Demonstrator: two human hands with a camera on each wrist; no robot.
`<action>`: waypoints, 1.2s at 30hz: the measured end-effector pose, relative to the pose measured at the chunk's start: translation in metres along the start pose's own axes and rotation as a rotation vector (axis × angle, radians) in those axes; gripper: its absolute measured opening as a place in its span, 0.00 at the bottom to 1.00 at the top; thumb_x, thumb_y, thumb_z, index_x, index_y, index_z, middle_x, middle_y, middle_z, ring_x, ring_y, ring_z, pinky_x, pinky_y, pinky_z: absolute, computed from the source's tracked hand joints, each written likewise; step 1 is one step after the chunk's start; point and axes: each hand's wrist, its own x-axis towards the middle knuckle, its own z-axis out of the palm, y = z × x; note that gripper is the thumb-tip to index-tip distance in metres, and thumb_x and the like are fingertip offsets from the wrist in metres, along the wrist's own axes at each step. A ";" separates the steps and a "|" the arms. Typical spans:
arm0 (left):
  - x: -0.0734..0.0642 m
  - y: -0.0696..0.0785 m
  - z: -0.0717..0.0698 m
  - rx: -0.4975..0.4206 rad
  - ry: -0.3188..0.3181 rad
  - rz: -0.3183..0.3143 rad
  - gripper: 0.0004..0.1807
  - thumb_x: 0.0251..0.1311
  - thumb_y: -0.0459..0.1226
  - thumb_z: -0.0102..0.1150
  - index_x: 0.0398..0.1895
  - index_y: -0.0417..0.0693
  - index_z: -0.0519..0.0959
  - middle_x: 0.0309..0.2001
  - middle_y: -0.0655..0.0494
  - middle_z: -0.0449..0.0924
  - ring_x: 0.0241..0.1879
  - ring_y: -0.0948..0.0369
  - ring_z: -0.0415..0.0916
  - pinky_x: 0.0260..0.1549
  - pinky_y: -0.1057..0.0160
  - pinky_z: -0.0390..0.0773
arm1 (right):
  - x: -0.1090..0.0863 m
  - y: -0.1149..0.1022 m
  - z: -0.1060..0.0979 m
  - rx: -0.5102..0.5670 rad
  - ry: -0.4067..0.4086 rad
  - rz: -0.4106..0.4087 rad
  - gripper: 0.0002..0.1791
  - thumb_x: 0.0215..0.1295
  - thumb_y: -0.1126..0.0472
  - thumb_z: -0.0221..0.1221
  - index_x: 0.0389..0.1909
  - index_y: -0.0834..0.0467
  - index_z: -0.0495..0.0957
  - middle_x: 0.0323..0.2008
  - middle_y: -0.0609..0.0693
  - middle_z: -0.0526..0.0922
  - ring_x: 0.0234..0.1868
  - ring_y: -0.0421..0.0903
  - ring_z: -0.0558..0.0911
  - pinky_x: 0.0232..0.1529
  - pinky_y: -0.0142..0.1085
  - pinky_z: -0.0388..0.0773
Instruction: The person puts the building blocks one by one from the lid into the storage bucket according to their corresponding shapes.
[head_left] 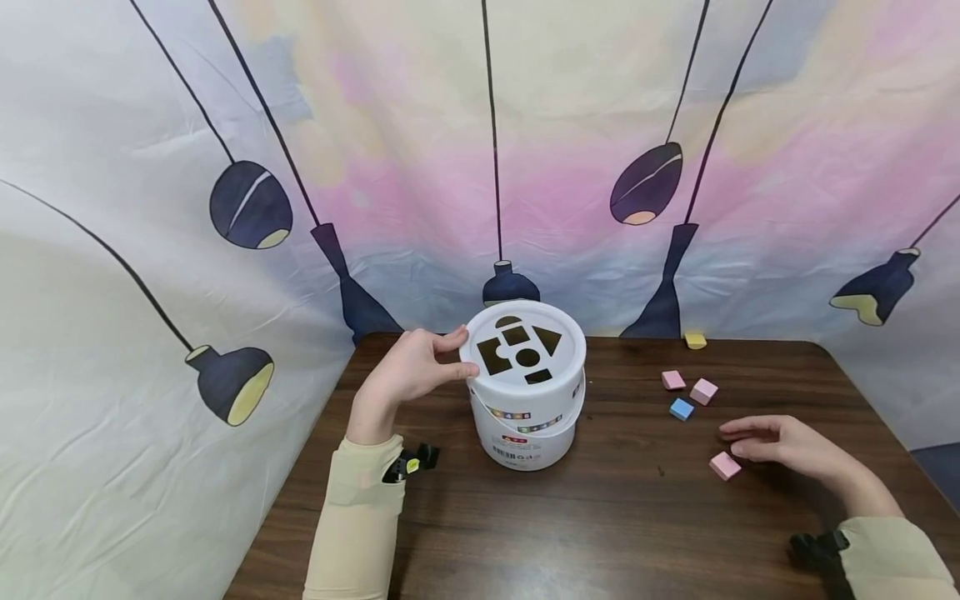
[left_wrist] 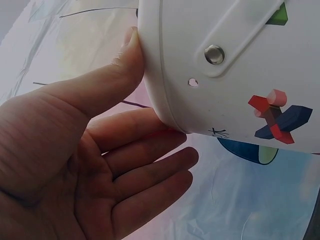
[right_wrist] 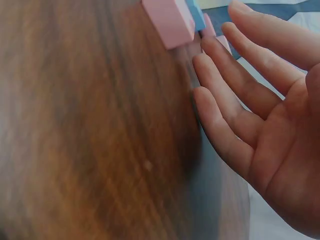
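A white bucket [head_left: 525, 446] stands on the table, its white lid [head_left: 570, 354] on top with several shaped holes cut through. My left hand [head_left: 408, 371] is at the lid's left rim; in the left wrist view the thumb and forefinger touch the edge of the bucket, while the other fingers extend loosely beneath. Just above the table at the right, my right hand [head_left: 787, 446] has loosely extended fingers and holds nothing. Nearest to it is a pink block [head_left: 725, 467]. Farther back lie a blue block [head_left: 681, 408] and two more pink blocks [head_left: 703, 392].
A yellow block [head_left: 695, 340] lies at the far edge of the dark wooden table [head_left: 600, 533]. Behind the table hangs a cloth [head_left: 420, 125] printed with lamps. The bucket's handle [head_left: 576, 417] hangs down along its front.
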 end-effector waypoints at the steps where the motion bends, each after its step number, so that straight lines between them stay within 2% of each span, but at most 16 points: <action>1: 0.000 0.000 0.000 0.001 -0.001 0.002 0.38 0.63 0.53 0.77 0.73 0.50 0.76 0.71 0.56 0.75 0.71 0.47 0.72 0.54 0.55 0.77 | -0.002 0.001 0.000 0.014 -0.016 -0.001 0.27 0.76 0.58 0.65 0.66 0.74 0.78 0.59 0.65 0.85 0.49 0.31 0.85 0.46 0.31 0.84; 6: 0.001 0.000 -0.001 -0.003 -0.007 0.003 0.39 0.64 0.53 0.77 0.74 0.49 0.75 0.72 0.56 0.74 0.76 0.47 0.64 0.56 0.54 0.77 | -0.008 0.006 -0.001 0.106 -0.092 0.004 0.28 0.77 0.62 0.64 0.68 0.78 0.73 0.61 0.67 0.83 0.51 0.32 0.85 0.48 0.31 0.84; 11: 0.000 0.001 -0.001 -0.004 -0.007 -0.004 0.39 0.64 0.53 0.77 0.74 0.50 0.75 0.72 0.56 0.74 0.76 0.48 0.64 0.55 0.54 0.76 | -0.009 0.008 0.000 0.106 -0.140 0.010 0.29 0.76 0.64 0.65 0.69 0.78 0.71 0.62 0.68 0.82 0.52 0.30 0.84 0.47 0.30 0.84; 13: 0.000 0.001 -0.001 -0.006 -0.009 -0.010 0.39 0.64 0.53 0.77 0.74 0.50 0.75 0.72 0.56 0.74 0.77 0.49 0.64 0.55 0.54 0.76 | -0.009 0.008 0.001 0.091 -0.147 0.010 0.29 0.75 0.64 0.65 0.69 0.77 0.72 0.61 0.65 0.83 0.51 0.30 0.83 0.47 0.30 0.83; 20: 0.000 0.000 0.000 -0.018 -0.007 -0.020 0.39 0.63 0.53 0.77 0.74 0.51 0.75 0.72 0.57 0.74 0.78 0.49 0.61 0.60 0.52 0.76 | -0.009 0.009 0.005 0.049 -0.149 -0.022 0.28 0.74 0.64 0.66 0.69 0.74 0.75 0.55 0.54 0.85 0.47 0.33 0.81 0.44 0.30 0.80; 25: 0.000 0.000 0.001 -0.018 -0.006 -0.015 0.39 0.63 0.53 0.77 0.74 0.51 0.75 0.72 0.57 0.75 0.78 0.50 0.60 0.64 0.50 0.76 | -0.008 0.010 0.005 0.029 -0.149 -0.019 0.27 0.74 0.64 0.66 0.68 0.74 0.76 0.55 0.57 0.85 0.46 0.34 0.80 0.44 0.29 0.79; 32: 0.000 0.000 0.000 -0.023 -0.006 -0.026 0.39 0.63 0.53 0.78 0.74 0.51 0.75 0.72 0.57 0.75 0.78 0.49 0.61 0.58 0.53 0.76 | -0.005 0.010 0.005 -0.002 -0.142 -0.011 0.27 0.73 0.63 0.68 0.67 0.71 0.78 0.55 0.58 0.86 0.46 0.33 0.78 0.44 0.28 0.78; 36: 0.000 0.000 0.000 -0.026 -0.005 -0.023 0.39 0.62 0.53 0.78 0.74 0.51 0.76 0.72 0.57 0.75 0.78 0.49 0.61 0.60 0.52 0.77 | -0.004 0.010 0.006 -0.026 -0.127 -0.015 0.26 0.72 0.62 0.69 0.66 0.70 0.80 0.55 0.57 0.86 0.45 0.33 0.78 0.44 0.29 0.78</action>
